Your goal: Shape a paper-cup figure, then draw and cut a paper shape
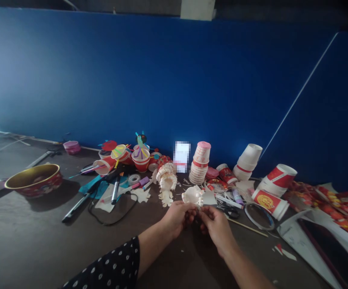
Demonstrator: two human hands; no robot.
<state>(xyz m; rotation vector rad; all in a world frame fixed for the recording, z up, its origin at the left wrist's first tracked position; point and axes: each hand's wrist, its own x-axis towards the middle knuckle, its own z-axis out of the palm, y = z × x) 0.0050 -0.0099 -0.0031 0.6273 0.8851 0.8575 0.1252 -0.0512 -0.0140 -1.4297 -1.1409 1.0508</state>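
Close together at the front middle of the table, my left hand and my right hand both pinch a white cut-paper piece with a curled, notched edge. The fingertips of both hands meet at its near side, and part of the piece is hidden behind them. Just beyond my left hand lies a larger white paper shape with rows of curled strips. Past my right hand are black-handled scissors and a thin wooden stick.
Stacked paper cups stand behind the hands, with more white cups to the right. A gold-rimmed bowl sits at left. Markers, a roll of tape and paper scraps lie around. A dark phone rests at right. A blue partition rises behind.
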